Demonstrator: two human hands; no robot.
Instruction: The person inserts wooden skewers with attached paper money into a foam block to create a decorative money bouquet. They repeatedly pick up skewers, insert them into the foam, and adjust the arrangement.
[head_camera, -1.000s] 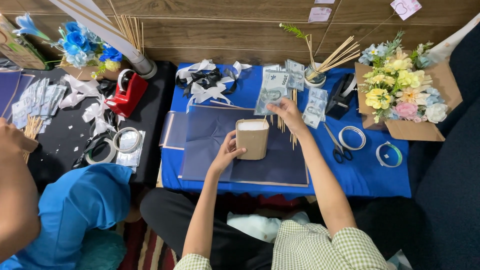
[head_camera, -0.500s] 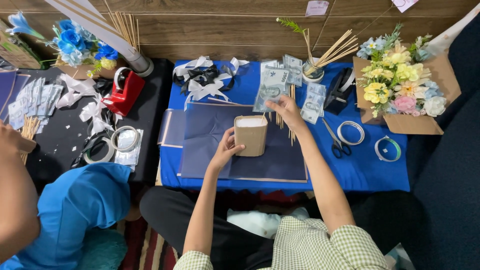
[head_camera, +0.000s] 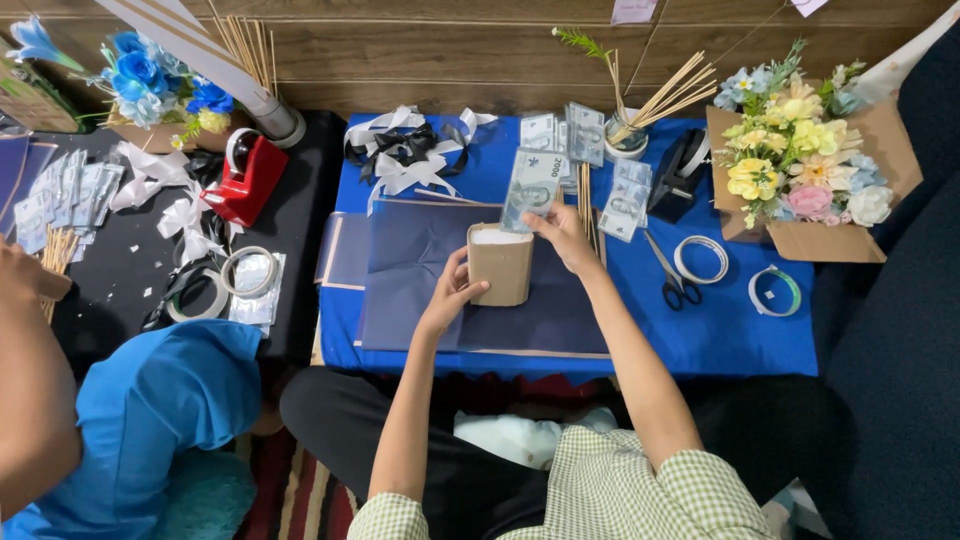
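Note:
A tan paper-wrapped block (head_camera: 500, 265) with a white top stands on a dark blue paper sheet (head_camera: 420, 270). My left hand (head_camera: 455, 290) grips its near left side. My right hand (head_camera: 560, 232) pinches a banknote on a thin stick (head_camera: 531, 190) and holds it upright just above the block's far right corner. More stick-mounted banknotes (head_camera: 625, 200) lie on the blue cloth beyond, by a bundle of wooden sticks (head_camera: 585, 205).
Scissors (head_camera: 672, 275), two tape rolls (head_camera: 701, 259), a black tape dispenser (head_camera: 680, 175), a jar of skewers (head_camera: 630, 135) and a box of artificial flowers (head_camera: 800, 180) sit right. Ribbon bows (head_camera: 405, 150) lie behind. A person in blue (head_camera: 150, 420) sits left beside a red dispenser (head_camera: 248, 180).
My right hand has lifted a banknote on its stick from the pile and brought it above the block. The left hand still holds the block.

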